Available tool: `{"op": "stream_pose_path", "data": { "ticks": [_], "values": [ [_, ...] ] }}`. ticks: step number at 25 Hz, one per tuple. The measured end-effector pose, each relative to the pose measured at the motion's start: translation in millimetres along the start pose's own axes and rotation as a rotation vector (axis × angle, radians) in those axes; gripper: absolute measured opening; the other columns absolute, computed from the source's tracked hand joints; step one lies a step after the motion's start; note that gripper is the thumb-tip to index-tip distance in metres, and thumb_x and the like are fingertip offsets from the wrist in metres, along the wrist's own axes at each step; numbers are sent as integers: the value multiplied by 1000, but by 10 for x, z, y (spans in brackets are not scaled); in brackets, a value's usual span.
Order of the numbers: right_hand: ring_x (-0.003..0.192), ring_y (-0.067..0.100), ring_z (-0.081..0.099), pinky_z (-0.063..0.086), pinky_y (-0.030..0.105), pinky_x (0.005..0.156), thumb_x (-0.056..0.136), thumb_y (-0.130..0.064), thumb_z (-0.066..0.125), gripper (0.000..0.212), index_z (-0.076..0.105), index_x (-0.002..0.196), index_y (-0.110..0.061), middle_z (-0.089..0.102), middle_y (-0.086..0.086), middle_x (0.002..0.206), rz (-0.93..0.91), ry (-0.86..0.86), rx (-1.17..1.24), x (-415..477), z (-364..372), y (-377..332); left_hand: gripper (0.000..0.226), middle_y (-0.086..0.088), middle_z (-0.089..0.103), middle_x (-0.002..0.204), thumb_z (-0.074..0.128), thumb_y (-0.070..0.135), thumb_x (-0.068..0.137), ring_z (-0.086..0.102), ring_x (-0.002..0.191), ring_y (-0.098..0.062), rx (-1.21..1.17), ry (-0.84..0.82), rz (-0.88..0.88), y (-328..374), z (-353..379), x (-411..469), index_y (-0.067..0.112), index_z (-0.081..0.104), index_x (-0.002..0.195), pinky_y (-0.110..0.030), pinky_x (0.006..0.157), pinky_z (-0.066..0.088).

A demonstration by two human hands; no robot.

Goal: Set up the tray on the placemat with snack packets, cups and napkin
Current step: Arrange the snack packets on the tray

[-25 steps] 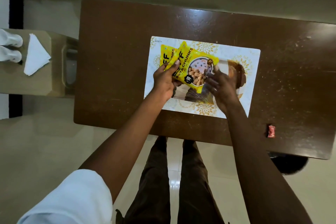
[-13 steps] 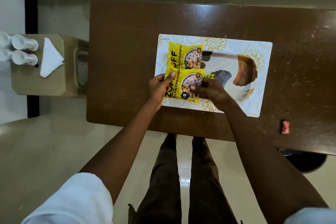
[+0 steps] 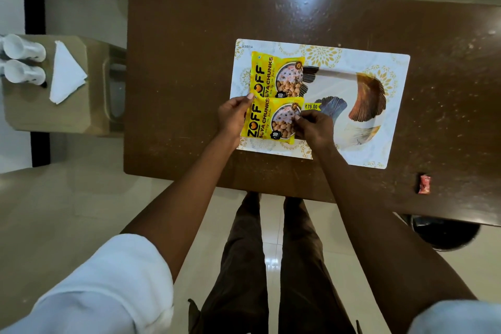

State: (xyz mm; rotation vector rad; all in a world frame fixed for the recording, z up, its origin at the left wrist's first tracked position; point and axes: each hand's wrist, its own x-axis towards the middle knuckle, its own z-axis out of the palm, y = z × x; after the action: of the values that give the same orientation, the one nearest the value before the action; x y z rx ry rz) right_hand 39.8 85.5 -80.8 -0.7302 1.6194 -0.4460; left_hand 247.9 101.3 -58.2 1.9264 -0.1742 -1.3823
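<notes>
We pinch the near snack packet (image 3: 272,120) between our left hand (image 3: 232,115) at its left edge and right hand (image 3: 314,127) at its right. It seems to rest on the tray (image 3: 349,106), touching the far packet (image 3: 276,74).

Yellow snack packets (image 3: 273,97); white, gold-patterned placemat (image 3: 390,144); brown table (image 3: 184,62).
</notes>
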Motion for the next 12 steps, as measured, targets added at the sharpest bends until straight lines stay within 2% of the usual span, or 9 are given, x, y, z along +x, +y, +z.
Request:
{"op": "stream_pose_path", "data": {
  "ticks": [2,4,7,9,11,12],
  "values": [
    [77,24,74,64,42,64,94,-14,73,7,72,100,-9,75,8,88,15,78,-88,62,27,-18,12,-3,77,90,78,24,89,66,81,-21,33,66,-29,31,20,113,13,76,93,-35,72,55],
    [80,26,75,65,46,64,91,-17,77,7,74,97,-15,76,8,91,39,139,-163,128,68,-25,7,-5,71,80,75,19,91,52,68,-15,69,132,-75,21,54,187,15,74,86,-28,59,44],
    [79,29,76,65,51,65,87,-15,79,5,76,90,-17,77,11,89,91,167,-177,176,125,-29,11,-6,73,88,72,14,94,48,67,1,103,149,-85,6,95,238,4,73,97,-28,64,41],
    [78,32,76,65,54,66,84,-13,76,7,74,82,-19,77,13,87,114,146,-150,189,101,-3,14,-14,72,82,73,17,92,53,57,-4,119,108,-70,22,78,251,6,71,100,-27,61,45],
    [77,32,76,65,53,67,81,-18,73,3,73,81,-20,77,11,84,88,137,-143,166,27,-12,23,-8,69,81,73,22,92,57,52,-8,100,46,-45,114,51,285,6,69,109,-22,51,49],
    [78,30,76,65,52,69,79,-22,73,3,73,82,-20,77,9,84,71,149,-136,158,-3,-39,27,-4,69,80,73,25,92,58,54,-9,104,20,-26,168,48,317,7,70,111,-22,52,49]
  ]
}}
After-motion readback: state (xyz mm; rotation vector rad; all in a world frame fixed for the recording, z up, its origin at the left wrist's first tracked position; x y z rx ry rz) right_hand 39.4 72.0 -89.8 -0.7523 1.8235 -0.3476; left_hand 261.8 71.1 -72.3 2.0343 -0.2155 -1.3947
